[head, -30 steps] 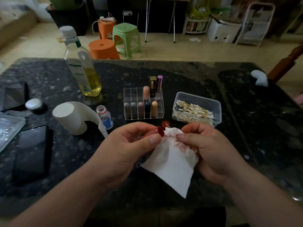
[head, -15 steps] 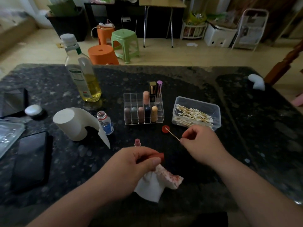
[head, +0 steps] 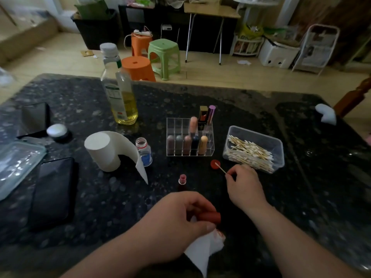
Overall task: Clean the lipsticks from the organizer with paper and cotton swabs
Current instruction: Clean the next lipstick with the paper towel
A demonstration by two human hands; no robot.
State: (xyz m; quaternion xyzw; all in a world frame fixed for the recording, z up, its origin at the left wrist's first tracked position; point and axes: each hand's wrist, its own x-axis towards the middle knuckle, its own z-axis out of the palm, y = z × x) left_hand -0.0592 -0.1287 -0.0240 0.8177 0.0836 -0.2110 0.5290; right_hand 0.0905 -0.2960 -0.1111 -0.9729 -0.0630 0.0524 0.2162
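My left hand [head: 180, 215] grips a red lipstick cap [head: 209, 216] together with a stained white paper [head: 202, 251] near the table's front edge. A cotton swab [head: 220, 168] is pinched in my right hand [head: 244, 187], its tip over a small red lid [head: 215, 164]. An open lipstick tube [head: 182, 182] stands upright on the table between my hands and the clear organizer [head: 189, 137]. Several lipsticks stand in the organizer. A clear box of cotton swabs [head: 254, 150] sits just beyond my right hand.
A paper roll [head: 108, 151] and a small open bottle [head: 143, 151] stand left of the organizer. Behind them is an oil bottle [head: 119, 89]. A dark phone [head: 53, 189] and a clear lid [head: 16, 165] lie at the left. Stools stand beyond the table.
My hands came apart: the left lowered with the cap and stained paper toward the table's front edge, the right moved the swab toward the red lid. The open tube came into view.
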